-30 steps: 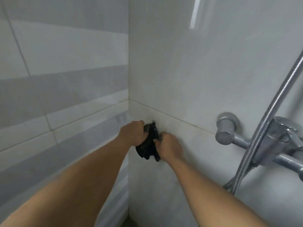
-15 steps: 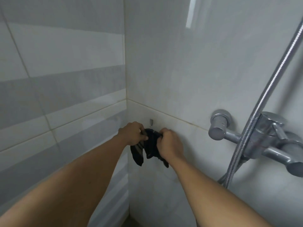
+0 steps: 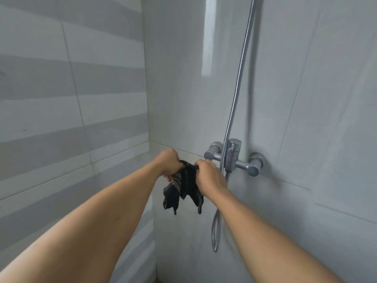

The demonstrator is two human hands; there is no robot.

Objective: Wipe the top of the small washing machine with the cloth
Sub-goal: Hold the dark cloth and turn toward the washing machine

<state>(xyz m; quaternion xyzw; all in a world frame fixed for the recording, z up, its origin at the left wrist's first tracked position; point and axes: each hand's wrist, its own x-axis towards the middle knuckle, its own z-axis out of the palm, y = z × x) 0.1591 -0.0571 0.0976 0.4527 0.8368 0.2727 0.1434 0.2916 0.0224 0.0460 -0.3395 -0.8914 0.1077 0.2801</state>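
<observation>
The left hand [image 3: 170, 162] is closed tight on the upper left edge of the dark cloth [image 3: 184, 186], held up in the far corner of the tiled wall [image 3: 61, 99]. The right hand [image 3: 210, 176] is fisted on the cloth's right edge — the rest hangs bunched below both. Just right, the shower mixer [image 3: 234, 158] sits on the wall, its hose [image 3: 240, 78] rising.

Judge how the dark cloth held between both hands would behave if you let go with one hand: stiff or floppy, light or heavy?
Probably floppy: the dark cloth droops below the left hand and right hand, ending in limp points. Likely light, since both hands hold it bunched without visible strain. Released on one side, it would probably swing and hang from the other hand.
</observation>
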